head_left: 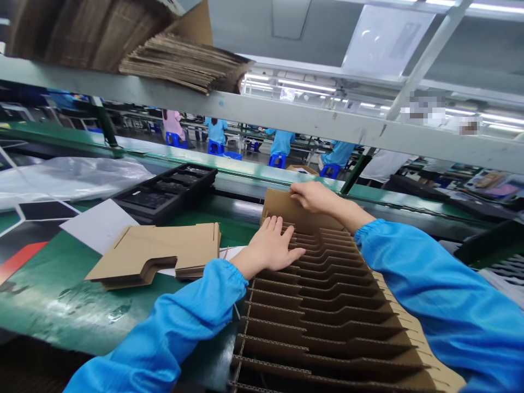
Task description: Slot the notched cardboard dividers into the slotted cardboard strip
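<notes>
At the far end of a row of slotted cardboard dividers [347,289], my right hand [313,197] pinches the top edge of an upright cardboard divider [282,207]. My left hand [272,245] lies palm down over the nearer dividers, its fingers spread and holding nothing. The dividers stand across long side strips, notched along their upper edges. A stack of flat cut-out cardboard pieces [164,245] rests left of my left hand on the green bench [53,305].
Behind the stack lie a black compartment tray [172,188], a white sheet [100,226] and clear plastic wrap [73,177]. A metal shelf beam [307,120] crosses above, bearing bundled cardboard [176,60]. Several people sit on blue stools in the background.
</notes>
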Tool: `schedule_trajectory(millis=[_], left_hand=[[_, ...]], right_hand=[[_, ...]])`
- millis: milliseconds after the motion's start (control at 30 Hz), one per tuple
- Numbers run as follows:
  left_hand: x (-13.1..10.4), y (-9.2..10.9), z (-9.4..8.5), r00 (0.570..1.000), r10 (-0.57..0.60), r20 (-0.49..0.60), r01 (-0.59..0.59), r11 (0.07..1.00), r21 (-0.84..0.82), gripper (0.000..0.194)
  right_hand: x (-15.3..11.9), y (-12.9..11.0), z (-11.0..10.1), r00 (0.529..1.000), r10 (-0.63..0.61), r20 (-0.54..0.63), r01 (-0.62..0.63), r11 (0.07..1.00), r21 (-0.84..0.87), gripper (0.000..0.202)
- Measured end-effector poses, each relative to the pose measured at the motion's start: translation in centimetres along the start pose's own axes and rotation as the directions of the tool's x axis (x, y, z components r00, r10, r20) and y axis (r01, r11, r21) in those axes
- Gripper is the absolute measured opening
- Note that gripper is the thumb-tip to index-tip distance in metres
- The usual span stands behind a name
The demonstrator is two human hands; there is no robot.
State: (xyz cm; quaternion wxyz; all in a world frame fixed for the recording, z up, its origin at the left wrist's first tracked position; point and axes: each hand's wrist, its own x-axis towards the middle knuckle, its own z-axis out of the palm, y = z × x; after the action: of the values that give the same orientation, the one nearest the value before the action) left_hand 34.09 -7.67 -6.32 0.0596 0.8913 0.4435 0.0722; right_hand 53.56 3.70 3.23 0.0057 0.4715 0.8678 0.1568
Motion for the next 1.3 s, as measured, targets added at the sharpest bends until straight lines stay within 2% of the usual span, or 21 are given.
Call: schedule_trajectory(millis=[467,600,767,967,1300], left_hand=[[0.0,0.0,0.0,1.0,-0.011,0.014,0.011,1.0,0.003,0.094],[0.1,-0.1,0.2,1.0,-0.008,-0.001,0.008,1.0,0.017,0.094],[0.2,-0.3,0.8,0.999,0.005,-0.034,-0.003,0.999,0.049,0.091],[0.3,-0.4,1.2,1.0,0.002,-0.017,-0.002,0.999,0.044,0.091],[0.1,-0.2,0.5,1.0,-0.002,-0.002,0.002,0.999,0.04,0.09]], right_hand=[[-0.7,0.0,0.3,0.999,-0.027,0.023,0.025,0.996,0.086,0.021],[-1.0,0.1,0.0,0.998,-0.059,0.034,0.054,0.991,0.122,0.02],[-1.4,-0.4,-0.3,0.999,-0.026,0.028,0.022,0.991,0.129,0.022],[-1.2,-0.7,-1.0,0.999,0.01,0.053,-0.015,0.995,0.096,0.021],[-0.8,-1.9,-1.6,0.994,-0.017,0.113,0.018,1.0,-0.016,0.023]])
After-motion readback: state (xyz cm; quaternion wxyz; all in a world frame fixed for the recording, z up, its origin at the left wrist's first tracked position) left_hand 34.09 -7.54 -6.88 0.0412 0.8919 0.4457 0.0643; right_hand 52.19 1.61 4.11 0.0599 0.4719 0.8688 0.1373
